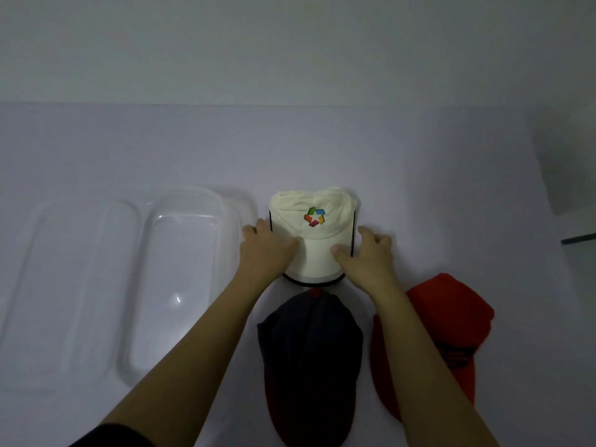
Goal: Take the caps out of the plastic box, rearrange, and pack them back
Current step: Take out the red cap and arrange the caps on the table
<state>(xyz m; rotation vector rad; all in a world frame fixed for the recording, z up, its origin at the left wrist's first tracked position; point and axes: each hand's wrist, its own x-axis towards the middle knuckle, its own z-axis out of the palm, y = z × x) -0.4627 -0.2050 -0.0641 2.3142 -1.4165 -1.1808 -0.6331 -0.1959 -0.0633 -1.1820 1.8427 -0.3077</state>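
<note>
Here, left hand (267, 251) and right hand (371, 257) pinch white cap (312, 235) brim edges, thumbs on top; box (180, 253) just left.

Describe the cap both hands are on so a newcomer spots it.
Find the clear plastic box; immediately right of it lies the white cap, gripped by left hand and right hand. Unlike the navy cap and red cap nearer the person, it carries a multicoloured logo.
</note>
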